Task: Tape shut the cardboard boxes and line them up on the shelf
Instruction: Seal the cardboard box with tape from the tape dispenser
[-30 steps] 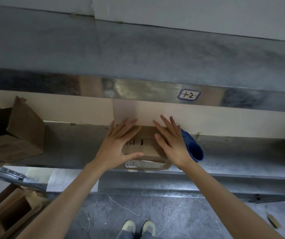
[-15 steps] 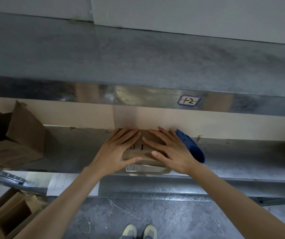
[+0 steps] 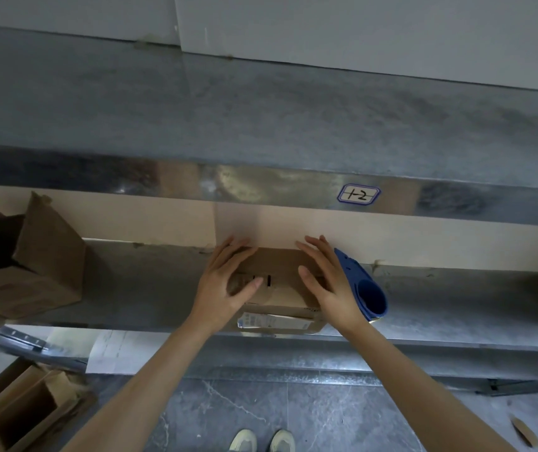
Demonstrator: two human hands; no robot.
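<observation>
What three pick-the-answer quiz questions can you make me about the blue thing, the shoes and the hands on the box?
1. Where is the blue tape dispenser?
A) on the shelf, right of the small box
B) on top of that box
C) in a pocket

2. How many shoes show on the floor?
A) one
B) two
C) four

3. How do the left hand and right hand lie?
A) in fists
B) pinching tape
C) flat on the box top, fingers straight

Answers: 1 A, it lies on the shelf beside the right hand; 2 B, a pair shows at the bottom edge; 3 C, both palms rest on the cardboard.
</observation>
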